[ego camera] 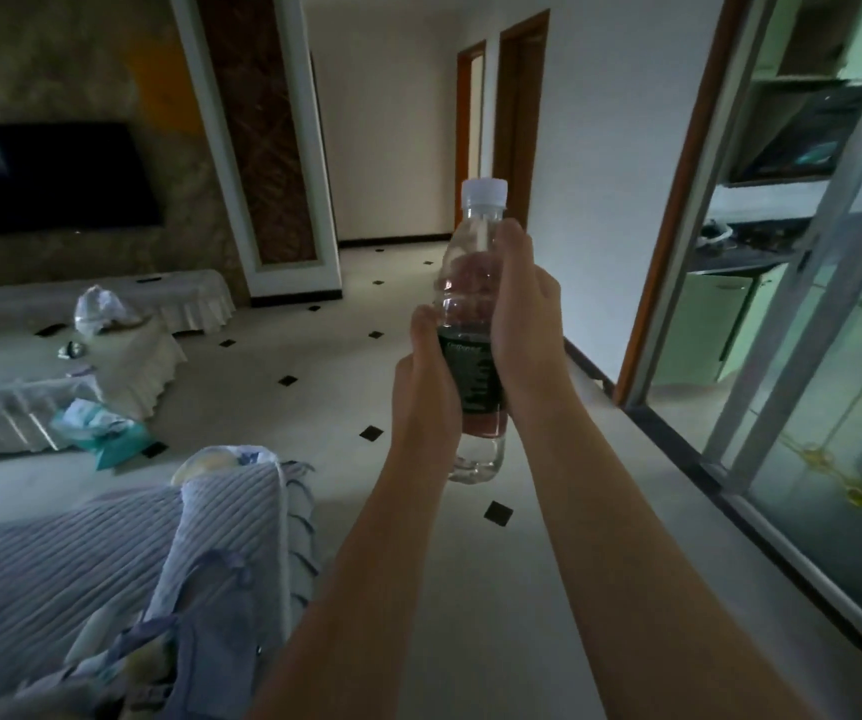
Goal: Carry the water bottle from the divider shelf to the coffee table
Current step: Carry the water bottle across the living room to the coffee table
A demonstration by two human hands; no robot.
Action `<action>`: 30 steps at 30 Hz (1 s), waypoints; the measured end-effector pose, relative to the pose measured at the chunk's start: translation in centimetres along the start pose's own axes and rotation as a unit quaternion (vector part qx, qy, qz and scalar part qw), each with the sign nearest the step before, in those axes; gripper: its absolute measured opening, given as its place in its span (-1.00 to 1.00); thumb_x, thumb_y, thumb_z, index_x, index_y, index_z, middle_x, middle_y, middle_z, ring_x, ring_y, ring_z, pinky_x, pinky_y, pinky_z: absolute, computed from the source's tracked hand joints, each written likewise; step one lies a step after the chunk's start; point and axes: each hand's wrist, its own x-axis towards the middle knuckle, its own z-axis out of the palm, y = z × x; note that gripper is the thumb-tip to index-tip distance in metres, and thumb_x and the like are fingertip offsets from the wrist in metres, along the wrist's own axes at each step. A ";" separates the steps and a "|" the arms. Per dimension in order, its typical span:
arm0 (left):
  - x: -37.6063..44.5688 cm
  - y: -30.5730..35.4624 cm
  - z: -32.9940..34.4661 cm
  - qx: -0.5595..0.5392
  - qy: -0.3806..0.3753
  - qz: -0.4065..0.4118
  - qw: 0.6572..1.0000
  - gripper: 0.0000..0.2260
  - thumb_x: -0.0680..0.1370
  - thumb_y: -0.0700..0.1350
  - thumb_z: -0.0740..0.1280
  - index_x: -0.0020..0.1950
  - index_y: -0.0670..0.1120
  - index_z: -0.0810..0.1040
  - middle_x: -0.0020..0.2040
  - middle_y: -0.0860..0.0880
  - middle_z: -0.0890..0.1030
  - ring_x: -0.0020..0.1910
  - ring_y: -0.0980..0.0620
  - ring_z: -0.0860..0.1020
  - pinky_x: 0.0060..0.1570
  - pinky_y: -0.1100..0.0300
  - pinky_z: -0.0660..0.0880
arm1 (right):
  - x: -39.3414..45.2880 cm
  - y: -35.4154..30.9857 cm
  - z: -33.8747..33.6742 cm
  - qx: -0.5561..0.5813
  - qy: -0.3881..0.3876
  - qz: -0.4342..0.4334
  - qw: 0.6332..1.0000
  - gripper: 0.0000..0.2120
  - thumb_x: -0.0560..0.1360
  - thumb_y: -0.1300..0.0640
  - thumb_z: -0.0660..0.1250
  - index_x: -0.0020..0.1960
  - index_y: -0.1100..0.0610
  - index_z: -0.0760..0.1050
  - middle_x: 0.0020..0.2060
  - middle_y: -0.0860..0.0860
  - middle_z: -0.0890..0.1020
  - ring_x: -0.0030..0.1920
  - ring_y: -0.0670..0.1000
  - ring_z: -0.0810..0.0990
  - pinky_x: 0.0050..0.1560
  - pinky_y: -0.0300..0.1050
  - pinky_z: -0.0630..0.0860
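Observation:
A clear plastic water bottle (473, 272) with a white cap and a dark label is held upright in the air in front of me, above the tiled floor. My left hand (426, 387) grips its lower left side around the label. My right hand (522, 314) wraps the right side higher up, fingers reaching round the back. The cloth-covered coffee table (122, 350) stands at the left, well away from the bottle, with a plastic bag on it. The divider shelf is not in view.
A sofa arm with a striped blue-grey cover (221, 517) lies at lower left. A teal packet (107, 428) sits on the floor by the table. A TV (49, 179) hangs on the left wall. A glass sliding door (808, 356) runs along the right; the hallway lies ahead.

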 end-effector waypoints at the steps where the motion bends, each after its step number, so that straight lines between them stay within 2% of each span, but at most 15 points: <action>1: 0.8 -0.1 0.3 0.003 0.006 0.002 1.000 -0.51 0.68 0.18 -0.02 -0.19 0.04 0.59 -0.23 -0.07 0.65 -0.24 0.01 0.63 -0.13 0.09 0.57 | 1.0 0.5 0.0 0.001 -0.003 0.002 1.000 -0.59 0.59 -0.14 0.15 -0.10 0.15 0.60 -0.26 0.08 0.68 -0.27 0.01 0.65 -0.16 -0.06 0.61; 6: 5.1 -0.6 3.0 0.012 0.039 -0.002 0.999 -0.48 0.67 0.22 -0.03 -0.16 0.01 0.61 -0.22 -0.09 0.66 -0.23 -0.01 0.64 -0.15 0.11 0.58 | 6.6 1.2 -0.9 0.009 -0.029 -0.002 1.000 -0.65 0.58 -0.16 0.17 -0.19 0.01 0.58 -0.31 -0.01 0.68 -0.22 0.03 0.68 -0.06 0.03 0.63; 11: 8.8 -1.5 4.5 0.009 0.091 0.028 0.995 -0.45 0.66 0.24 0.01 -0.26 0.06 0.67 -0.30 -0.02 0.67 -0.26 0.01 0.65 -0.12 0.04 0.59 | 10.7 2.4 -1.3 0.046 -0.098 0.008 0.994 -0.65 0.60 -0.12 0.16 -0.12 0.09 0.58 -0.31 0.01 0.68 -0.28 0.00 0.67 -0.16 -0.03 0.63; 14: 10.6 -2.3 3.9 0.019 0.122 0.048 0.991 -0.46 0.66 0.20 0.03 -0.34 0.12 0.67 -0.35 0.02 0.66 -0.34 0.09 0.64 -0.27 0.16 0.58 | 12.5 3.8 -0.4 0.087 -0.139 0.035 0.986 -0.63 0.61 -0.08 0.15 -0.05 0.18 0.59 -0.26 0.11 0.67 -0.28 0.04 0.65 -0.21 -0.03 0.61; 17: 13.2 -2.9 3.1 0.017 0.150 0.035 0.988 -0.50 0.67 0.18 0.04 -0.26 0.04 0.64 -0.35 0.00 0.65 -0.36 0.10 0.64 -0.34 0.19 0.58 | 14.9 5.3 0.9 0.109 -0.167 0.074 0.977 -0.63 0.62 -0.05 0.16 -0.11 0.19 0.59 -0.33 0.08 0.66 -0.36 0.00 0.63 -0.32 -0.14 0.59; 19: 14.9 -3.5 2.6 0.017 0.160 0.033 0.986 -0.48 0.67 0.17 0.04 -0.29 0.03 0.63 -0.39 0.01 0.65 -0.38 0.10 0.64 -0.32 0.18 0.58 | 16.1 6.2 1.6 0.111 -0.177 0.086 0.974 -0.63 0.61 -0.04 0.16 -0.13 0.19 0.59 -0.36 0.06 0.65 -0.40 -0.03 0.62 -0.36 -0.20 0.57; 21: 17.1 -4.3 2.3 0.029 0.171 0.030 0.984 -0.48 0.67 0.16 0.03 -0.31 0.02 0.62 -0.43 0.02 0.65 -0.40 0.10 0.64 -0.39 0.23 0.58 | 17.8 7.4 2.3 0.115 -0.181 0.089 0.973 -0.64 0.61 -0.02 0.17 -0.15 0.20 0.58 -0.38 0.05 0.65 -0.42 -0.06 0.60 -0.39 -0.23 0.55; 23: 19.7 -5.1 1.9 0.036 0.171 0.016 0.984 -0.46 0.67 0.19 0.01 -0.26 0.00 0.63 -0.38 -0.02 0.67 -0.36 0.05 0.67 -0.35 0.18 0.63 | 19.9 8.8 3.2 0.110 -0.179 0.090 0.974 -0.64 0.62 -0.01 0.16 -0.18 0.18 0.57 -0.43 0.01 0.64 -0.45 -0.09 0.60 -0.41 -0.27 0.54; 25: 22.6 -6.0 1.3 0.033 0.161 0.000 0.986 -0.43 0.65 0.24 -0.02 -0.14 -0.04 0.66 -0.22 -0.12 0.71 -0.23 -0.05 0.71 -0.18 0.00 0.66 | 22.3 10.5 4.5 0.097 -0.176 0.079 0.976 -0.64 0.62 -0.01 0.16 -0.18 0.17 0.57 -0.44 -0.02 0.64 -0.45 -0.10 0.60 -0.43 -0.29 0.55; 26: 24.3 -6.3 0.8 0.033 0.161 -0.004 0.986 -0.42 0.65 0.25 -0.03 -0.07 -0.07 0.66 -0.18 -0.15 0.71 -0.20 -0.07 0.72 -0.16 -0.01 0.67 | 23.6 11.4 5.3 0.085 -0.175 0.067 0.979 -0.63 0.63 -0.01 0.15 -0.18 0.17 0.57 -0.44 -0.01 0.64 -0.45 -0.09 0.61 -0.42 -0.28 0.55; 28: 27.6 -6.8 -0.3 0.026 0.163 -0.005 0.986 -0.43 0.66 0.23 -0.04 -0.03 -0.09 0.65 -0.21 -0.12 0.70 -0.28 0.00 0.70 -0.28 0.10 0.66 | 26.2 13.2 7.3 0.068 -0.177 0.046 0.981 -0.60 0.64 -0.02 0.13 -0.17 0.19 0.57 -0.40 0.03 0.65 -0.43 -0.05 0.61 -0.38 -0.25 0.56; 30: 30.9 -7.2 -1.6 0.027 0.159 0.006 0.987 -0.44 0.67 0.22 -0.05 -0.04 -0.08 0.64 -0.23 -0.14 0.68 -0.31 0.01 0.69 -0.27 0.07 0.65 | 28.8 15.1 9.6 0.071 -0.180 0.043 0.980 -0.58 0.64 -0.03 0.12 -0.14 0.24 0.58 -0.36 0.09 0.65 -0.42 -0.03 0.61 -0.37 -0.22 0.57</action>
